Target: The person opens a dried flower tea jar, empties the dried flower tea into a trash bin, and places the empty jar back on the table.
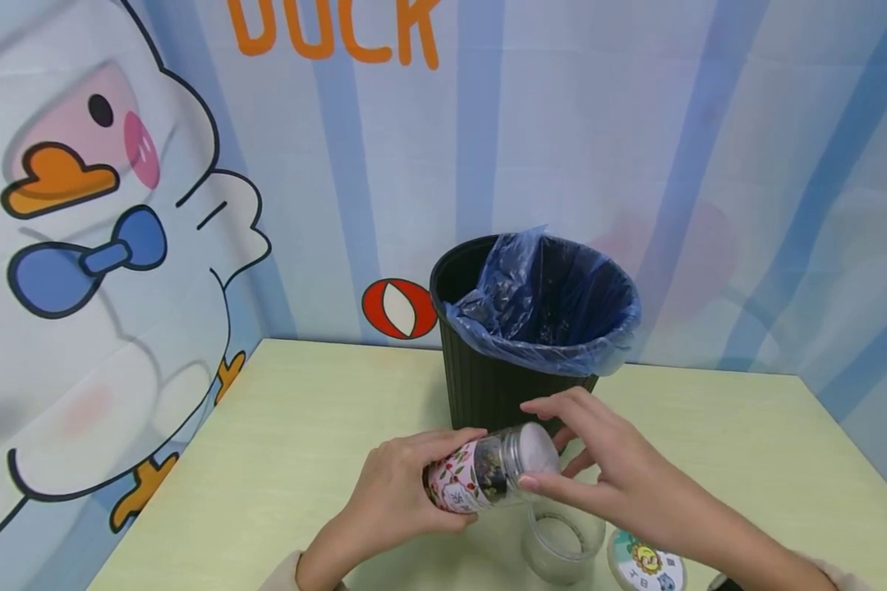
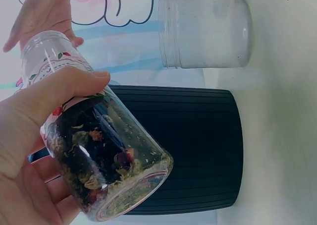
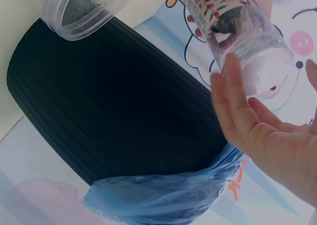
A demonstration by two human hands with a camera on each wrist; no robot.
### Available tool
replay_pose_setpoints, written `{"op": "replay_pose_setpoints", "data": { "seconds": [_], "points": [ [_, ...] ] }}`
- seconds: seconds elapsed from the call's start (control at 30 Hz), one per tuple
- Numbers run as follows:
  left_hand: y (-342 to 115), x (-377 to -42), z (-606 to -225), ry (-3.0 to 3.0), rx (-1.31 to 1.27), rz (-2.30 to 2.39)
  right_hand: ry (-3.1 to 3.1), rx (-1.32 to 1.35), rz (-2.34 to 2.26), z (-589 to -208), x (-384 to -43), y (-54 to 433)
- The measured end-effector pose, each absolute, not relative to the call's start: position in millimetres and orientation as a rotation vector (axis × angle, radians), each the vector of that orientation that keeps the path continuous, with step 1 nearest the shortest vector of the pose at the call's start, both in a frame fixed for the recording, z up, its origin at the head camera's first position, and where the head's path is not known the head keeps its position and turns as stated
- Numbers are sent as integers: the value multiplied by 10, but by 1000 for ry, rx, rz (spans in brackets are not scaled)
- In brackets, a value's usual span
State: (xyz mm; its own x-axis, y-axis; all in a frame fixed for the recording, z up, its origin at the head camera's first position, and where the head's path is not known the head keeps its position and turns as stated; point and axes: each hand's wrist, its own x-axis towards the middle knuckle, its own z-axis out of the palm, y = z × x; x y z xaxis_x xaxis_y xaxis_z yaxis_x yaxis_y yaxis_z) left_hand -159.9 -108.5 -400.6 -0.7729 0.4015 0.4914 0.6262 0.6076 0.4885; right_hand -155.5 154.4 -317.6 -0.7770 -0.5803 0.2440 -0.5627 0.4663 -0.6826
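My left hand [image 1: 395,488] grips a clear jar [image 1: 490,468] with a floral label, tilted onto its side with its threaded neck toward the right. Dried flowers and bits of leaf show through its wall in the left wrist view, the jar [image 2: 111,150] held between thumb and fingers. The neck bears no screw lid; its end looks whitish, and I cannot tell whether a seal covers it. My right hand [image 3: 270,136] is beside the jar's mouth, fingers extended and thumb apart, gripping nothing. Below them stands a wide clear jar [image 1: 562,550], with a round printed lid [image 1: 646,562] beside it.
A black ribbed bin [image 1: 488,394] with a blue plastic liner [image 1: 599,353] stands just behind the hands. The pale table [image 1: 325,394] runs back to a cartoon duck backdrop [image 1: 414,164]. A dark object [image 1: 724,584] shows partly under the right forearm.
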Motion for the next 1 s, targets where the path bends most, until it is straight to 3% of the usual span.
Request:
{"op": "replay_pose_setpoints", "data": {
  "seconds": [1.0],
  "points": [
    [-1071, -1574, -3978, -2571, -817, -986, 2511, -1774, -1145, -3271, -1617, 1591]
  ]
}}
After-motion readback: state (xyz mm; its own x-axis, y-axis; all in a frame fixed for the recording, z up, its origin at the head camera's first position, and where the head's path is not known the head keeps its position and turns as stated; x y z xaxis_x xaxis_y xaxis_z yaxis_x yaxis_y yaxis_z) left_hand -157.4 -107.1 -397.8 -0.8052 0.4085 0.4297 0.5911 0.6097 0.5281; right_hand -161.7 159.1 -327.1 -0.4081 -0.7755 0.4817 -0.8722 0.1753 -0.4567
